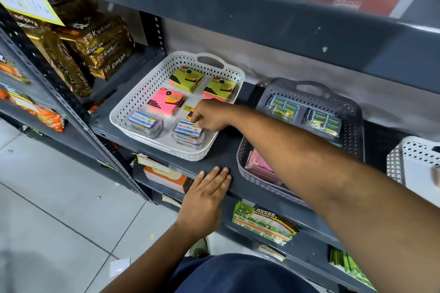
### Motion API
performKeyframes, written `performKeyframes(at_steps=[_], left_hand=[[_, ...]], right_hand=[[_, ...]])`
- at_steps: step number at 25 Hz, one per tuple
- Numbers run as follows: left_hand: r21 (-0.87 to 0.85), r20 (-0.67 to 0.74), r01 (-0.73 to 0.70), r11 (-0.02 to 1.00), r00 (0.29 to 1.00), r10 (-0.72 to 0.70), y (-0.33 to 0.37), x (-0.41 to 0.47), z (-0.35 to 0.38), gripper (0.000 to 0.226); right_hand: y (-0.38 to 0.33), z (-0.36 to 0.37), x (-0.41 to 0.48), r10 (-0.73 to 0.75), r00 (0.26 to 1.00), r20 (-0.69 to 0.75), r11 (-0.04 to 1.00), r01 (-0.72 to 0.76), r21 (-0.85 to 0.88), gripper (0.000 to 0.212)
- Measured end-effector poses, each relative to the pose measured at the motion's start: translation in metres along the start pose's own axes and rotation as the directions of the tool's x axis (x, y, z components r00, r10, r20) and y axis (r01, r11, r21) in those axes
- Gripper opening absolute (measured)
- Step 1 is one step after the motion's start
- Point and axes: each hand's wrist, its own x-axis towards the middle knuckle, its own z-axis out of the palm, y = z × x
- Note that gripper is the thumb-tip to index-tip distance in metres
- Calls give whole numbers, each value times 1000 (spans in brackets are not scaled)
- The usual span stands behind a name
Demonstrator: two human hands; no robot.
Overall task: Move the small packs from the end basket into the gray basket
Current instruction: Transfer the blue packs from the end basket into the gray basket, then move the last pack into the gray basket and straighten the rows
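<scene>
A white basket stands at the left end of the dark shelf. It holds sticky-note pads in yellow-green and pink, plus two small clear packs with blue labels. My right hand reaches into this basket, fingers curled down onto the right clear pack and an orange pad partly hidden under the hand. To its right stands the gray basket, holding blister packs and pink items. My left hand lies flat on the shelf's front edge, holding nothing.
Another white basket stands at the far right. Gold biscuit packets are stacked left of the upright. The shelf above overhangs the baskets. Price tags and a green label hang on the shelf front. Tiled floor lies at the lower left.
</scene>
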Motion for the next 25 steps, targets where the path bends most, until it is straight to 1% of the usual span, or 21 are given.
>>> performKeyframes(at_steps=[5,7,10,13,16,18,19,20,22,24,25], left_hand=[[11,19,-8,1000,1000,8,0,0,-3,70],[25,25,-13,1000,1000,12,0,0,-5,70],[46,13,-25,999,1000,24,0,0,-5,69],[37,-26,-30,999,999,31,-1,-1,-2,67],[11,-80,-35,999,996,36,-6,-1,4,67],[-5,-112,-53,999,992,52,-6,1,8,66],[-6,-117,-60,998,991,59,-6,1,10,66],[-8,-115,-67,998,991,65,-6,2,11,66],[4,-101,-79,997,992,79,-6,3,11,67],[18,-97,-87,996,991,88,-8,2,11,67],[22,-97,-83,996,992,84,-8,3,10,66]], right_hand=[[-1,2,-2,-2,1000,-2,1000,2,-12,35],[2,0,-4,1,999,-38,1000,-1,5,36],[8,-5,-12,25,993,-114,998,-18,62,34],[16,-16,-31,69,980,-188,990,-44,134,38],[39,-26,-72,97,932,-350,995,-79,64,39],[77,-28,-123,142,854,-501,990,-112,89,38],[101,-27,-153,208,794,-572,978,-163,130,37],[129,-25,-186,283,713,-641,958,-232,165,38],[183,-21,-253,434,515,-739,892,-361,272,41],[228,-17,-315,586,326,-742,771,-505,387,35],[244,-14,-343,672,257,-694,676,-595,434,30]])
